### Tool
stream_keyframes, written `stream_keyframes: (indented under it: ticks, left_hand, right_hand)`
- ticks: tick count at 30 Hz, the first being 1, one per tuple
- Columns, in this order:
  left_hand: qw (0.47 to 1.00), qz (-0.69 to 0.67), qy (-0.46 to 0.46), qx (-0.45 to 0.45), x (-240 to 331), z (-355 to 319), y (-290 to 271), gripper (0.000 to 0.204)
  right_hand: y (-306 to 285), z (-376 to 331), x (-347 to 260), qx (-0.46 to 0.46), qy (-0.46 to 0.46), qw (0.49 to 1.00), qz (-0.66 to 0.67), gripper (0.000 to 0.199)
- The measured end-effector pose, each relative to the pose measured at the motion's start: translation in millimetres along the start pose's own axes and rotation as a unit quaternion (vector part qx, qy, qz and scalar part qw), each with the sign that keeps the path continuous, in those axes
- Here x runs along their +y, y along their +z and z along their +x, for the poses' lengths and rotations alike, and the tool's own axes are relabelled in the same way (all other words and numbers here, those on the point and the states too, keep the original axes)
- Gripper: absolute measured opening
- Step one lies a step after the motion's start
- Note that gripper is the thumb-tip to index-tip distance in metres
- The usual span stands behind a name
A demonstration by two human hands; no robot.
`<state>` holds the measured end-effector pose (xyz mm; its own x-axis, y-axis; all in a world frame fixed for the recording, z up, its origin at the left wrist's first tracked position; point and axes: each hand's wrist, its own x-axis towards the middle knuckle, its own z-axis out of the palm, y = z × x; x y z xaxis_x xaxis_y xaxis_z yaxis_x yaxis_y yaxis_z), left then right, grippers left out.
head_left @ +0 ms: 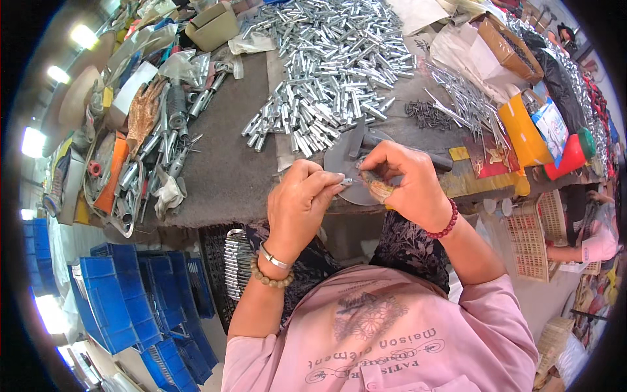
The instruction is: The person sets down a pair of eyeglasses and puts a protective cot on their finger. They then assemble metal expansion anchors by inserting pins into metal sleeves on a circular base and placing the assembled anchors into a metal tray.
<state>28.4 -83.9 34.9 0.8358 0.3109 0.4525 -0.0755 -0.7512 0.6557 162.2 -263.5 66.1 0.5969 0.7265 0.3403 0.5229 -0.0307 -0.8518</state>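
My left hand point(297, 199) pinches a small silver metal part point(347, 181) between thumb and forefinger, over the table's near edge. My right hand point(415, 186) is just to the right, its thumb and forefinger closed together; what sits in that pinch is too small to make out. Worn yellowish wrapping point(379, 188) covers one of its fingers. Beneath and behind both hands is a round grey metal plate point(336, 160), with a hammer point(356, 138) lying across it, its dark handle partly hidden by my right hand. Beyond spreads a large heap of silver cylindrical metal parts point(333, 65).
Small black screws point(428, 116) and thin metal rods point(460, 95) lie right of the heap. Tools and an orange-handled piece point(111, 173) clutter the left side. Blue crates point(114, 294) stand lower left; a plastic basket point(522, 238) and another person's arm point(565, 253) are at right.
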Motion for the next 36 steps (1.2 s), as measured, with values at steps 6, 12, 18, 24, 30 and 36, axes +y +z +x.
stream_keyframes:
  ticks: [6,12,18,24,30,36]
  left_hand:
    - [1.0,0.012,0.001,0.002,2,3,-1,0.02]
    - [1.0,0.01,0.008,0.004,0,3,0,0.018]
    - [1.0,0.008,0.007,-0.001,0,2,-2,0.016]
    - [1.0,0.015,0.008,-0.003,-1,2,-1,0.016]
    - [1.0,0.004,-0.011,-0.006,2,2,0,0.017]
    - [1.0,-0.004,-0.011,-0.005,2,3,0,0.017]
  right_hand:
    - [4,7,8,-0.012,-0.081,0.995,-0.063,0.026]
    - [8,5,16,-0.013,-0.119,0.982,-0.149,0.027]
    - [9,5,16,-0.012,-0.118,0.981,-0.151,0.026]
    - [11,5,13,-0.012,-0.126,0.977,-0.172,0.026]
    - [13,2,11,0.003,-0.159,0.962,-0.222,0.024]
    - [-6,-3,2,-0.031,-0.188,0.937,-0.294,0.032]
